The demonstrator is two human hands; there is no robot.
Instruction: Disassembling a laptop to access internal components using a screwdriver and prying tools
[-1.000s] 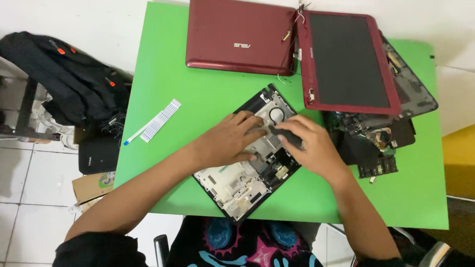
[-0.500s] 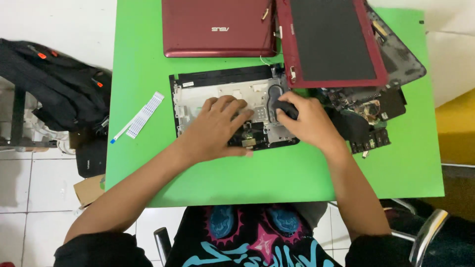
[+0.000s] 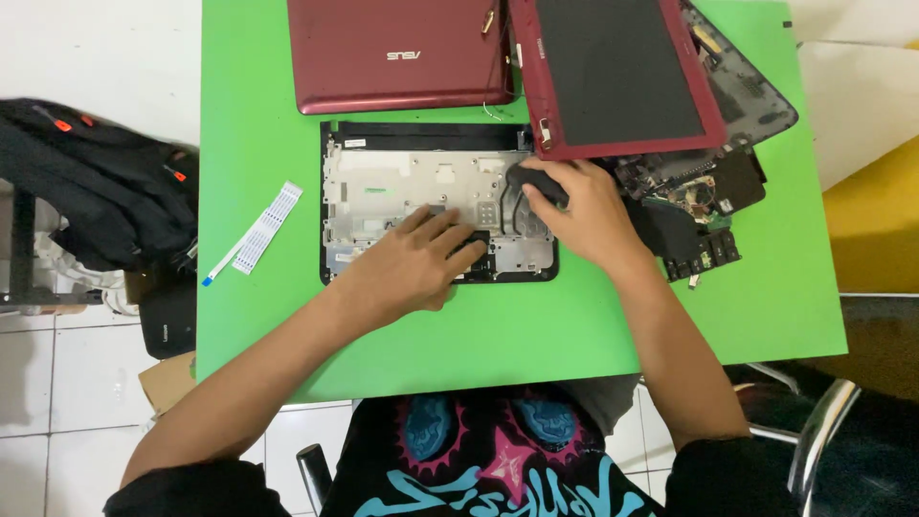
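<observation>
Two bare hands rest on a stripped laptop shell (image 3: 402,182) that lies flat in the middle of the green table (image 3: 258,124), its long side running left to right. The left hand (image 3: 412,263) lies palm down on the near half of the shell, fingers spread and pressing flat on the metal plate, pinching nothing. The right hand (image 3: 584,215) sits at the shell's right end, fingers curled round a small black part (image 3: 536,182); how tightly it grips cannot be told. Just beyond the shell, on the far side, lies a red laptop lid (image 3: 397,53), closed face down. To its right a red-framed screen panel (image 3: 622,77) rests tilted over a dark bottom cover (image 3: 756,101). A circuit board (image 3: 699,206) with black pieces lies just right of the right hand. A white ribbon cable (image 3: 258,230) lies on the table's left part, well apart from the shell. A black backpack (image 3: 86,182) sits on the floor left of the table.
</observation>
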